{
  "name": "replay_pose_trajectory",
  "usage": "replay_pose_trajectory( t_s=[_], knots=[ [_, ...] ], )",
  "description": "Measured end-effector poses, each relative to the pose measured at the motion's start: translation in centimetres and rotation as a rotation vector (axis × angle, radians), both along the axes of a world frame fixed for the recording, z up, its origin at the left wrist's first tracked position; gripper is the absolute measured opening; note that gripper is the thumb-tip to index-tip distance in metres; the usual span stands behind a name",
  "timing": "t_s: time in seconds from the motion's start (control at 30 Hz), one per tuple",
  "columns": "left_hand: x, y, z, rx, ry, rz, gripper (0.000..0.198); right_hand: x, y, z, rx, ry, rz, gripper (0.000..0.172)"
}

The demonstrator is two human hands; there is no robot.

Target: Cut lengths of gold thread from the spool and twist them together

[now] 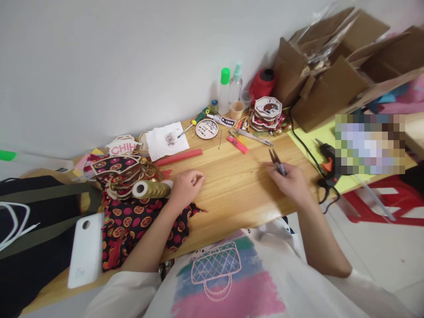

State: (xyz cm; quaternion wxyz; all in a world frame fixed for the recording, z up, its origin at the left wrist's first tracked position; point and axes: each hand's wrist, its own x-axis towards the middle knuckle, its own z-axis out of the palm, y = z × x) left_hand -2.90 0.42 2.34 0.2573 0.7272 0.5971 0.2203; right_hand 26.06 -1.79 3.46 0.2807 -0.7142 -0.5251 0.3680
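Note:
My right hand [293, 183] is wrapped round a small pair of pliers [277, 162]. Their dark pointed jaws stick up past my fingers, slightly apart, above the wooden table. The handles are mostly hidden in my palm. My left hand [187, 189] is closed, thumb against the curled fingers, over the table's left half. Whatever it may pinch is too small to make out. Beside that wrist lie a spool of gold thread [155, 190] and dark cloth with a red and orange round print [127, 223].
Left: a pile of patterned pieces [115, 165] and a white power bank [86, 249]. Along the back: a screwdriver [201, 115], a glue tube [227, 121], bottles [224, 90], stacked octagonal pieces [268, 108]. Right: a glue gun [331, 161] with its cord, cardboard boxes [331, 88], a red stool [364, 205].

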Motion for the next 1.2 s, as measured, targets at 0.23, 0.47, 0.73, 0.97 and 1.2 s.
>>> replay_pose_trajectory(
  t_s=[0.23, 0.47, 0.73, 0.97, 1.2],
  knots=[
    [-0.1, 0.0, -0.1, 0.008, -0.004, -0.009, 0.010, -6.9, -3.2, 0.4, 0.000, -0.504, 0.445, 0.046],
    [-0.1, 0.0, -0.2, 0.014, -0.017, -0.021, 0.010, -8.7, -2.6, 0.5, -0.121, -0.700, 0.476, 0.053],
    [-0.1, -0.1, -0.1, -0.012, -0.012, -0.004, 0.010, -9.2, -2.1, 1.1, -0.177, -0.720, 0.471, 0.054],
    [-0.1, 0.0, 0.1, -0.026, -0.036, 0.008, 0.011, -9.4, -1.9, 1.1, -0.193, -0.732, 0.479, 0.056],
    [-0.1, 0.1, 0.2, -0.052, -0.076, 0.025, 0.011, -9.5, -2.1, 1.0, -0.170, -0.730, 0.461, 0.055]
  ],
)
